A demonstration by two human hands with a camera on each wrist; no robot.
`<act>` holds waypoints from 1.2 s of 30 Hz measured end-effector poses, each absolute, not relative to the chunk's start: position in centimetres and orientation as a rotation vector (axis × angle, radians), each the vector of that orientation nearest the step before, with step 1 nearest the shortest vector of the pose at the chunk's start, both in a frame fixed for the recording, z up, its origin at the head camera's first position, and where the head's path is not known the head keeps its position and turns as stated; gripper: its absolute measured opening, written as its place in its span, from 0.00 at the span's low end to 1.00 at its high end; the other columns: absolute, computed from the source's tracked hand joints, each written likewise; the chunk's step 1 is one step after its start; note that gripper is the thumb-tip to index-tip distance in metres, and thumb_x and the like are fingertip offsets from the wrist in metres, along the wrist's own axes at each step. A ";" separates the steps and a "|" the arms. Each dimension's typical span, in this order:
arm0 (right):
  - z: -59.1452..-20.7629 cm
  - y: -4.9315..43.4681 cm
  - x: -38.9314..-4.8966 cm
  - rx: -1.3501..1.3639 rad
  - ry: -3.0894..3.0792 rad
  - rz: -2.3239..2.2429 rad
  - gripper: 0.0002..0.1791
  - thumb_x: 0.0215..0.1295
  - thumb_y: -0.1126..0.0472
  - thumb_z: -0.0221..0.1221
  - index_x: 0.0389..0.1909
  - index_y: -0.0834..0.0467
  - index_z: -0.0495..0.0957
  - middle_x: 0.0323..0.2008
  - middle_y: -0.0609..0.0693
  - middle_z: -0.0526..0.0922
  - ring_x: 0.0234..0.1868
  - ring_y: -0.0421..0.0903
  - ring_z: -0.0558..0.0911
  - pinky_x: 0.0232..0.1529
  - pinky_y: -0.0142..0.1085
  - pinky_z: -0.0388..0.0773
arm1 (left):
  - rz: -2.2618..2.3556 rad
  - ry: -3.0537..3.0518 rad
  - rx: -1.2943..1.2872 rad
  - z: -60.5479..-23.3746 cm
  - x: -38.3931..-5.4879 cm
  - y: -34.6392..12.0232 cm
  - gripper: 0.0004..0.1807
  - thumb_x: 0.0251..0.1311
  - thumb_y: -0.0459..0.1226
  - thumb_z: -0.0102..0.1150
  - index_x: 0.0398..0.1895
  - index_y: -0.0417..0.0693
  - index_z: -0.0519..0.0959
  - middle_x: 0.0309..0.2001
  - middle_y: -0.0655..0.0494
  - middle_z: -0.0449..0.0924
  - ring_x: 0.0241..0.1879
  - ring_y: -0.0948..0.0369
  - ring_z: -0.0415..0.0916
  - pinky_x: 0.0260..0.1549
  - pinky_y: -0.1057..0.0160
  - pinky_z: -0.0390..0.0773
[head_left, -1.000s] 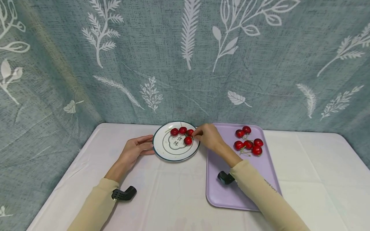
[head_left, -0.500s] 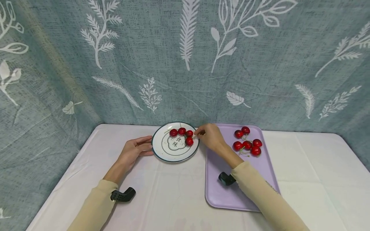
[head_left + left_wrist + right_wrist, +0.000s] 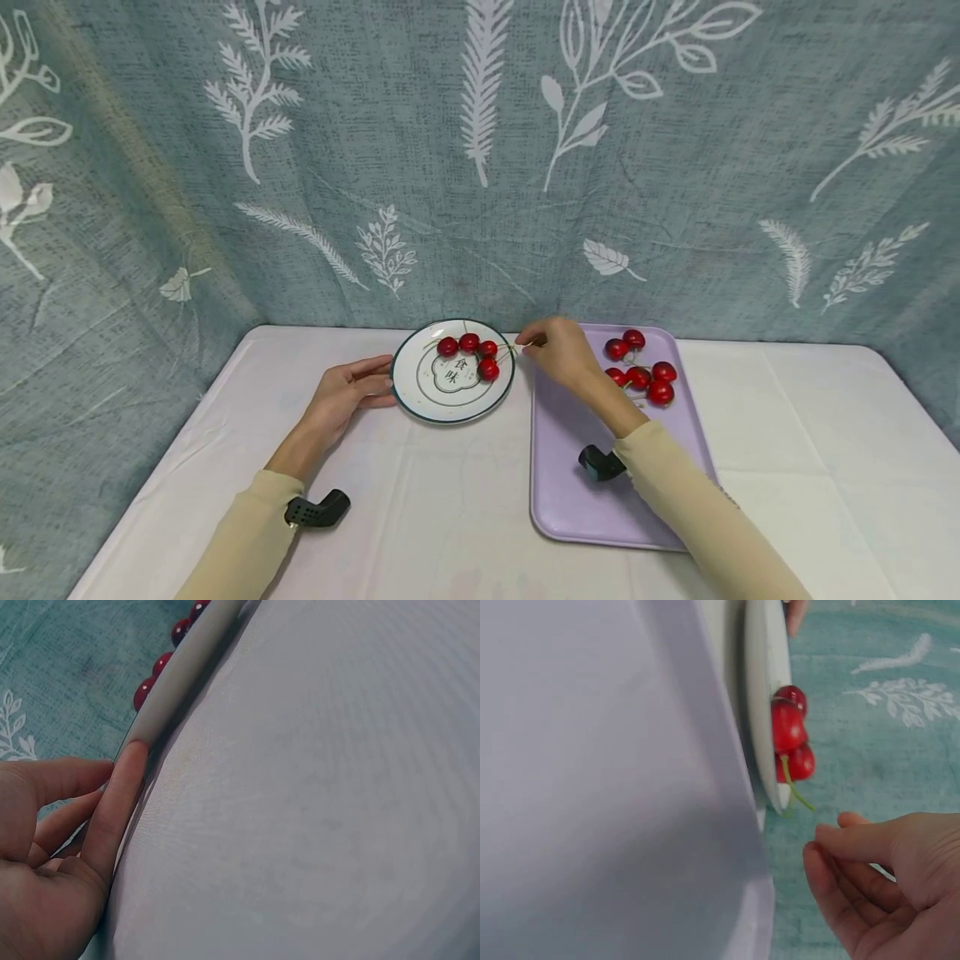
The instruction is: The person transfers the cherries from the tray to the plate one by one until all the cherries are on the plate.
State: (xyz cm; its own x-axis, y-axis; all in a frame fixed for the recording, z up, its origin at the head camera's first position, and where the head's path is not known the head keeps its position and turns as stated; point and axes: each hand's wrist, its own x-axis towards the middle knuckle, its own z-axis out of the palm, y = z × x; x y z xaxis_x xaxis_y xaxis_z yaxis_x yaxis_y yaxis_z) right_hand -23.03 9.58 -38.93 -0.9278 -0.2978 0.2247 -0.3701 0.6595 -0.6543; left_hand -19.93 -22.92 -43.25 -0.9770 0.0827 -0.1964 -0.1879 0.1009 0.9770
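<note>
My left hand (image 3: 341, 396) rests at the left rim of a white plate (image 3: 431, 400) with a dark blue edge. In the left wrist view, the thumb (image 3: 120, 810) lies along the plate's outer wall, other fingertips close beside the rim. Several red cherries (image 3: 488, 369) with stems sit on the plate's back and right part. Just right of the plate, my right hand (image 3: 558, 350) is over the tray's back left corner, thumb and forefinger tips close together. The right wrist view shows a green stem (image 3: 796, 787) ending short of these fingertips, with nothing held between them.
A lilac tray (image 3: 577, 508) stands right of the plate, with several more cherries (image 3: 661, 393) in its back right part. A white cloth (image 3: 450, 517) covers the table. Behind hangs a blue-green curtain (image 3: 420, 150) with white leaf prints.
My right hand has let go of a cherry's stem and drawn back to the right. That cherry stays on the plate with the others. The left hand keeps its place at the rim.
</note>
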 end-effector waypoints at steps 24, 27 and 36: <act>-34.8 21.3 -21.9 0.285 -2.848 1.282 0.16 0.69 0.61 0.59 0.50 0.68 0.82 0.44 0.63 0.85 0.43 0.56 0.84 0.44 0.47 0.85 | 2.002 2.149 -0.107 -43.1 -19.8 -22.4 0.29 0.65 0.24 0.51 0.70 0.30 0.62 0.66 0.31 0.64 0.41 0.63 0.83 0.45 0.62 0.86; -34.8 23.1 -21.3 0.229 -2.865 1.277 0.18 0.70 0.59 0.59 0.51 0.70 0.81 0.44 0.64 0.85 0.43 0.58 0.85 0.46 0.51 0.85 | 2.001 2.160 -0.099 -43.1 -19.9 -22.5 0.29 0.65 0.25 0.52 0.70 0.30 0.62 0.66 0.31 0.64 0.41 0.63 0.83 0.45 0.62 0.86; -35.8 27.0 -20.0 0.078 -2.999 1.283 0.21 0.69 0.58 0.59 0.49 0.75 0.80 0.39 0.64 0.86 0.36 0.52 0.87 0.46 0.49 0.86 | 2.000 2.172 -0.090 -43.2 -19.9 -22.5 0.29 0.65 0.24 0.52 0.70 0.31 0.63 0.66 0.31 0.65 0.42 0.64 0.83 0.45 0.62 0.86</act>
